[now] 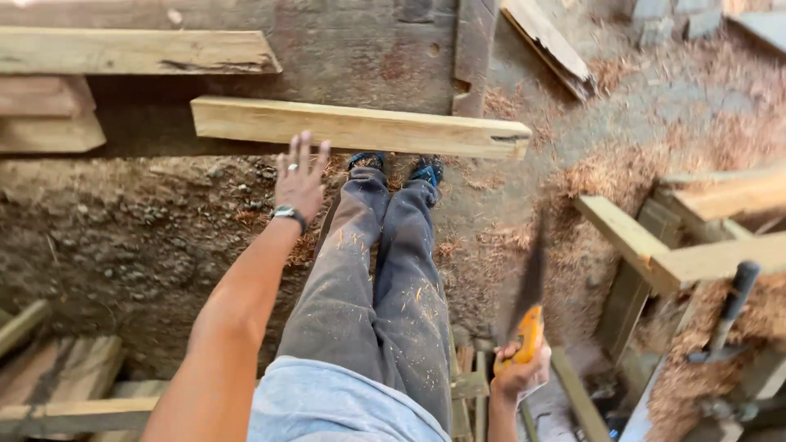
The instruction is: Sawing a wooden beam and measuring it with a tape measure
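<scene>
Your right hand (517, 375) shows an orange saw handle (528, 334) under a dark grey blade (534, 266). Your left hand (300, 182) carries a silver ring and a dark watch (289, 214) with a pale face. Trousers (383, 286): grey, speckled with orange-tan sawdust flecks. Shirt (327, 405): light blue-grey. Shoes (401, 166): blue and black. Far plank (360, 127): pale yellow wood, dark split at its right end. Ground (131, 237): brown dirt on the left, reddish-tan shavings on the right. Near right, a black-handled tool (729, 311).

Right hand (518, 372) grips handsaw (530, 304); left hand (300, 182) spread.
</scene>
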